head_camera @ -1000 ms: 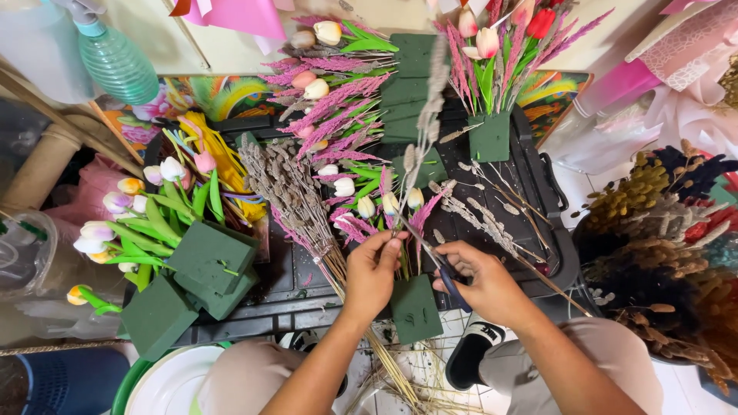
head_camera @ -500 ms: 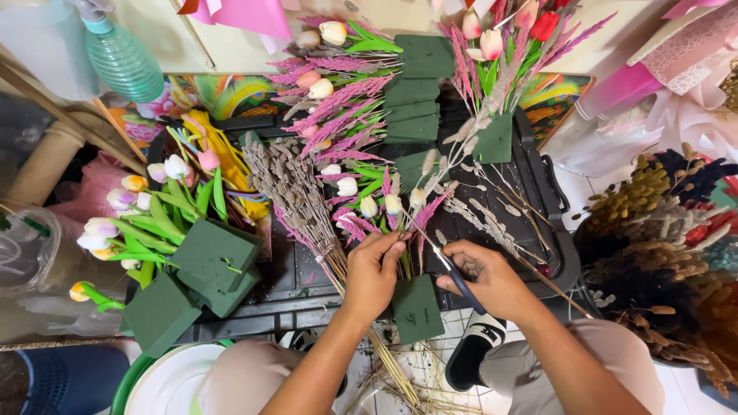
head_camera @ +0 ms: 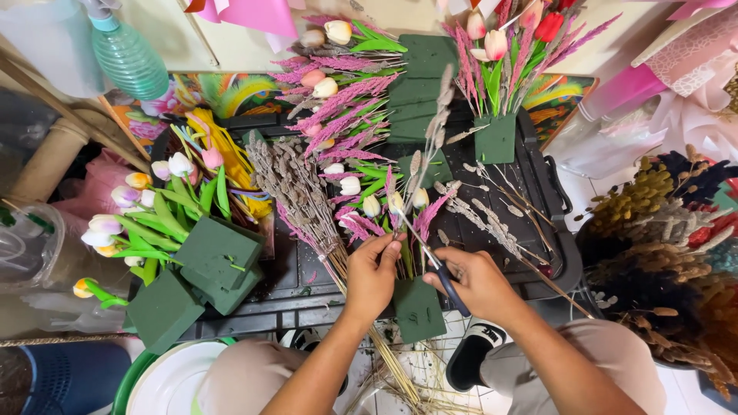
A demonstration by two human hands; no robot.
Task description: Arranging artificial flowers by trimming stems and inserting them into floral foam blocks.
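Stem (head_camera: 421,184) upright — tip away; left hand (head_camera: 372,275) pinches it; right hand (head_camera: 478,283) grips scissors (head_camera: 444,278).

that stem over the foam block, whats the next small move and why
Probably press the stem down into the green foam block. The left hand pinches it upright just above the block, while the right hand holds dark-handled scissors beside it, and tulips already stand there.
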